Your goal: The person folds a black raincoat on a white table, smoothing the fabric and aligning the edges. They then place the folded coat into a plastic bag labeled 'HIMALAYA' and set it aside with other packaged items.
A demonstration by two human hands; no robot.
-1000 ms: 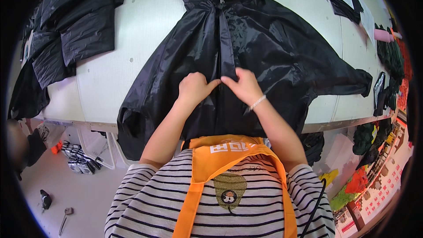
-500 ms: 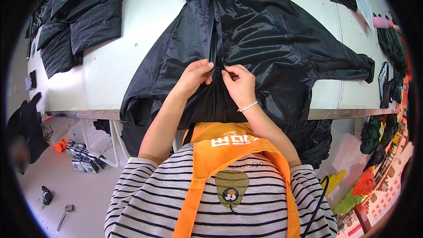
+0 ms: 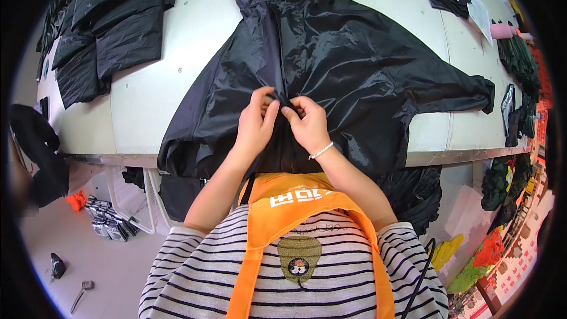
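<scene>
Hands (image 3: 255,125) pinch a black jacket (image 3: 354,65); an apron (image 3: 266,224) bears white lettering (image 3: 304,195).

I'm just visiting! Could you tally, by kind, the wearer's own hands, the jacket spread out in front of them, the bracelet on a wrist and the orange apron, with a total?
Left hand and right hand: 2
Black jacket: 1
White beaded bracelet: 1
Orange apron: 1
Total: 5
</scene>
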